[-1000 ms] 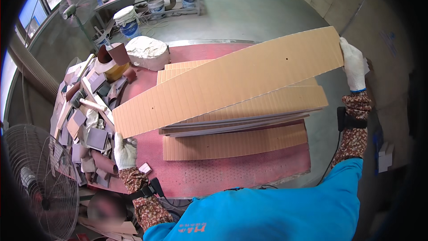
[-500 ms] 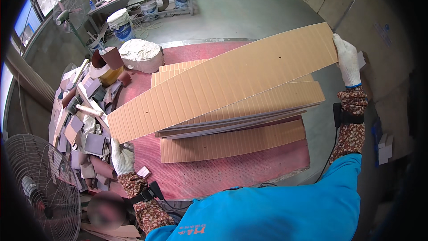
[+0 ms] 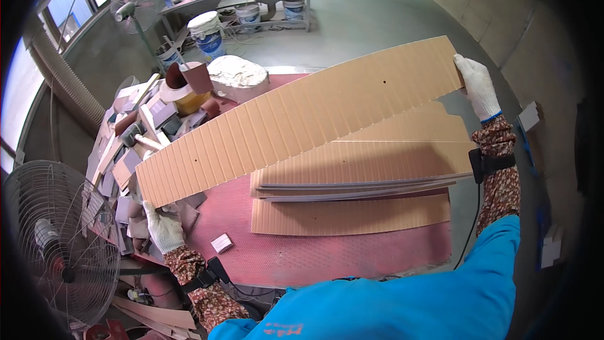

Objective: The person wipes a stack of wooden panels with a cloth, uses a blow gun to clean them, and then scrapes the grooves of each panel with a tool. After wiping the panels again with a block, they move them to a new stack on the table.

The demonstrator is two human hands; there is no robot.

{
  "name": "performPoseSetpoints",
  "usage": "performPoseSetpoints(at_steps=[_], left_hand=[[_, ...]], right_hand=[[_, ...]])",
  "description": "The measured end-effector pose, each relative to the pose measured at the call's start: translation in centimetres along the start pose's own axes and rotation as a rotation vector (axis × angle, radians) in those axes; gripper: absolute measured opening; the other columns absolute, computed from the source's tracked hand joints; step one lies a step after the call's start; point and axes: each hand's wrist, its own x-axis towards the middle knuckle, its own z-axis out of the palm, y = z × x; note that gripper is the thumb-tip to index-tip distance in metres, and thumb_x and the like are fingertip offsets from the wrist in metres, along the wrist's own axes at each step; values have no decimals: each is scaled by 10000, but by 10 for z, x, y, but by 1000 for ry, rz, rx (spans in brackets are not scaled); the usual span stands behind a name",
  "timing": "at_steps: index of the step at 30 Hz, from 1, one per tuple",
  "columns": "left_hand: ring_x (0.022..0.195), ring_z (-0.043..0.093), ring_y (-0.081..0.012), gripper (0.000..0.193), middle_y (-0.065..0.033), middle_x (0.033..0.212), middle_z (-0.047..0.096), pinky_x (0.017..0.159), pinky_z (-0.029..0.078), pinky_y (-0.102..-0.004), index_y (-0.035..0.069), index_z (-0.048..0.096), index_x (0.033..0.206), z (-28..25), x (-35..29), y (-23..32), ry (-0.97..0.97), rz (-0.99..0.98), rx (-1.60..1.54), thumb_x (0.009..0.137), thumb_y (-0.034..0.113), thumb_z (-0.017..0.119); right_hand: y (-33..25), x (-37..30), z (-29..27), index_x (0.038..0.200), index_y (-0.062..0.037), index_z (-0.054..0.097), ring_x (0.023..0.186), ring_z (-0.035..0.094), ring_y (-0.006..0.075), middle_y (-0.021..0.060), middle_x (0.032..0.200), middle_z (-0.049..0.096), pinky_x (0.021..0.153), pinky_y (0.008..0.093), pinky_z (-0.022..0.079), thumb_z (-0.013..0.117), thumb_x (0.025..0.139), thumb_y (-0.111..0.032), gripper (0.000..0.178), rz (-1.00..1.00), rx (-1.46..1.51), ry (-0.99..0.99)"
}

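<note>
A long tan panel (image 3: pixel 296 113) with crosswise ribs and a small dark hole toward each end is held up, slanting from lower left to upper right. My left hand (image 3: pixel 165 226), in a white knit glove, grips its lower left corner. At the opposite end, my right hand (image 3: pixel 478 85), gloved the same way, holds the short edge. Below lies a stack of similar panels (image 3: pixel 358 160), partly covered by the raised one. A single ribbed panel (image 3: pixel 352 215) rests in front of that stack. Some fingers are hidden by the panel.
A red textured tabletop (image 3: pixel 283 258) carries a small pale block (image 3: pixel 221 243). Abrasive pads and scraps (image 3: pixel 135 151) are heaped at the left, beside a whitish lump (image 3: pixel 238 77). A caged fan (image 3: pixel 63 245) stands near left; buckets (image 3: pixel 207 34) and another bench stand behind.
Both hands have shifted the raised panel leftward relative to the stack, showing more of the stacked panels at right. The head view has also turned somewhat.
</note>
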Motion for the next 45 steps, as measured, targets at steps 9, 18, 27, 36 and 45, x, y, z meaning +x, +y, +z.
performPoseSetpoints(at_steps=[9, 18, 27, 36, 45], left_hand=[[915, 685, -194, 385, -98, 1158, 726, 804, 587, -337, 31, 599, 1324, -25, -21, 75, -31, 93, 62, 1061, 313, 602], [988, 687, -182, 397, -75, 1221, 715, 830, 577, -330, 47, 584, 1360, -66, -42, 103, -34, 73, -21, 1060, 307, 605], [954, 689, -167, 379, -70, 1191, 722, 806, 583, -310, 36, 596, 1335, -66, -56, 93, 51, 97, -4, 1061, 299, 604], [927, 689, -180, 376, -82, 1185, 687, 753, 603, -332, 59, 504, 1385, -88, -101, 58, 108, -120, 122, 1051, 203, 603], [971, 700, -253, 542, -111, 1161, 657, 861, 619, -431, 62, 400, 1456, -64, -174, 14, -99, -459, 281, 981, 69, 662]], right_hand=[[-74, -28, 35, 975, -34, 692, 701, 528, 102, 0, 792, 590, 619, 287, 436, 538, 1031, -413, 413, -96, -22, -87], [-104, -43, 56, 912, -34, 676, 563, 494, 102, -2, 682, 532, 534, 270, 403, 547, 1031, -403, 408, -166, -54, -119], [-109, -49, 57, 869, -51, 661, 578, 494, 96, -12, 682, 531, 545, 266, 403, 546, 1030, -405, 405, -171, -47, -133], [-95, -34, 46, 1080, -42, 687, 688, 561, 99, 3, 828, 615, 597, 268, 442, 583, 1021, -368, 347, 20, 279, -112], [-127, -73, 98, 1296, 53, 599, 1129, 665, 197, 107, 1246, 667, 1033, 356, 523, 598, 1035, -207, 368, -44, 1065, -382]])
